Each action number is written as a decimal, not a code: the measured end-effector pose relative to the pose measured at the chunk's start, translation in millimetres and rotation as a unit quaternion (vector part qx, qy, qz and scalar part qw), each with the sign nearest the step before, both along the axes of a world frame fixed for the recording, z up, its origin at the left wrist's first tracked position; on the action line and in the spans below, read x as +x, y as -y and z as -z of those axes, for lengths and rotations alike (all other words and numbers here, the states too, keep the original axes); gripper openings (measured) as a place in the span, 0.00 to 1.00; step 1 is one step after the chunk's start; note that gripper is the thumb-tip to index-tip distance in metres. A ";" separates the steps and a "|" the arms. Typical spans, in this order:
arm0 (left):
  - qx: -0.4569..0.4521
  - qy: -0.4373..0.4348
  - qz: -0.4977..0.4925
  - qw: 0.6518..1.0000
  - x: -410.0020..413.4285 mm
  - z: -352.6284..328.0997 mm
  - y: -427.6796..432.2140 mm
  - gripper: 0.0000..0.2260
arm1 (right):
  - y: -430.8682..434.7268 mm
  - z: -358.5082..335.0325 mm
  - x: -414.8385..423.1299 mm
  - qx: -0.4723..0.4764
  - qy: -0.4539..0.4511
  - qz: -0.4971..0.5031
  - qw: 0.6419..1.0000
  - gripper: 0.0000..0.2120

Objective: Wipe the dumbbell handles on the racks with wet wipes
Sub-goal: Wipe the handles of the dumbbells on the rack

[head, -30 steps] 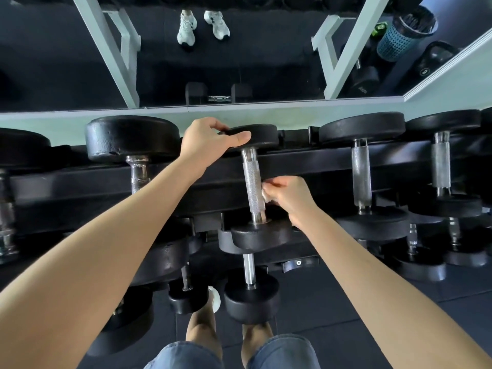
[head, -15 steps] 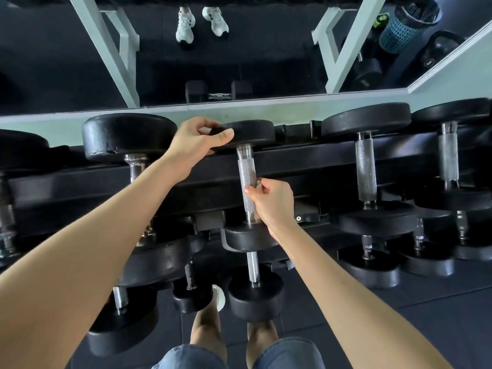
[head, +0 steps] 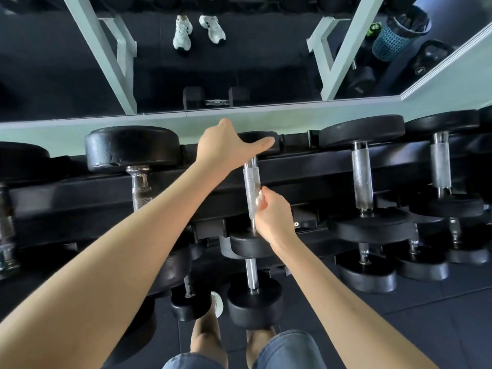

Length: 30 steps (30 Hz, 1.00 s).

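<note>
White wipe (head: pixel 258 194) pinched by R hand (head: pixel 274 217) fingers on handle (head: pixel 251 186); L hand (head: pixel 226 147) grips head (head: pixel 269 138).

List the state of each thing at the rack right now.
Left hand, grips the dumbbell's far head.
Right hand, pinches the wet wipe against the handle.
Wet wipe, bunched, touching the handle's right side.
Handle, knurled metal, mostly uncovered.
Neighbouring dumbbell, racked, untouched.

Wall mirror (head: pixel 239 62) up top, blue mesh bin (head: pixel 391 41) reflected at its top right corner, pale green wall (head: pixel 292 113) beneath, black rubber floor (head: pixel 426 328) below.
</note>
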<state>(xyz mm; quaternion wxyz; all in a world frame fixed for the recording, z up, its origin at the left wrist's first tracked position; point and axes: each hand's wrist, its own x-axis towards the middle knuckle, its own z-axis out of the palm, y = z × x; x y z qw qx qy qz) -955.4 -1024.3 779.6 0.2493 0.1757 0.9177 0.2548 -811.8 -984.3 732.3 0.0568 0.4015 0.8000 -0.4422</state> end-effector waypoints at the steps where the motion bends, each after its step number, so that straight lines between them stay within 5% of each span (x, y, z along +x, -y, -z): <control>1: -0.018 -0.021 0.005 1.000 -0.1 -0.5 -3.9 0.30 | -4.7 4.5 1.7 -0.004 -0.007 -0.001 1.000 0.09; 7: -0.002 -0.001 -0.027 1.000 -7.8 0.9 -1.5 0.27 | -27.4 10.9 -41.1 -0.011 -0.073 0.072 0.995 0.19; 14: 0.036 0.055 -0.057 0.996 -13.9 -1.6 17.8 0.28 | -10.4 19.5 -16.1 -0.033 -0.116 0.072 0.990 0.14; 22: 0.049 0.066 -0.069 0.994 -12.7 -0.3 17.3 0.26 | -28.9 4.6 -56.9 -0.094 -0.138 0.130 0.977 0.28; 30: 0.048 0.066 -0.068 0.994 -13.2 3.5 17.4 0.27 | -30.1 13.4 7.6 0.012 -0.083 -0.092 0.992 0.26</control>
